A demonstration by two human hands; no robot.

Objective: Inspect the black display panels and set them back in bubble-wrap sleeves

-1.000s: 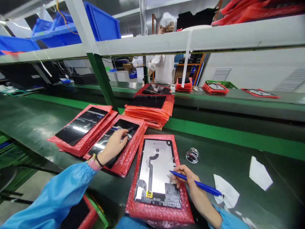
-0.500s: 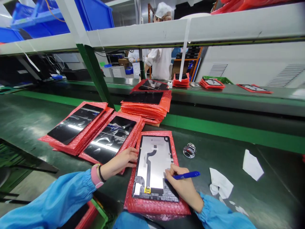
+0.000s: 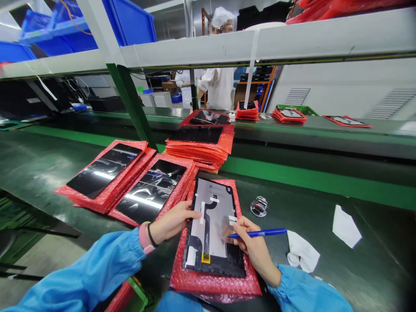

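Note:
A tablet-sized display panel (image 3: 216, 236) lies back side up over red bubble wrap (image 3: 214, 284), its upper end raised slightly off it. A dark flex cable runs down its pale back to a yellow patch near the lower edge. My left hand (image 3: 173, 221) grips the panel's left edge, thumb on the back and fingers partly hidden beneath. Between the fingers of my right hand (image 3: 255, 247) is a blue pen (image 3: 268, 232), pointing left across the panel. That same hand is at the panel's right edge; whether it also grips the edge I cannot tell.
Two stacks of black screens (image 3: 151, 190) on red bubble wrap stand to the left, a taller stack (image 3: 201, 145) behind. Right of the panel are a small shiny metal object (image 3: 259, 206) and white paper pieces (image 3: 346, 226). A white-clad person (image 3: 221, 86) stands beyond the shelf.
My left hand has moved right onto the panel's edge. The panel's upper end has risen and its reflection has dimmed. My right hand and the pen have shifted slightly up and right.

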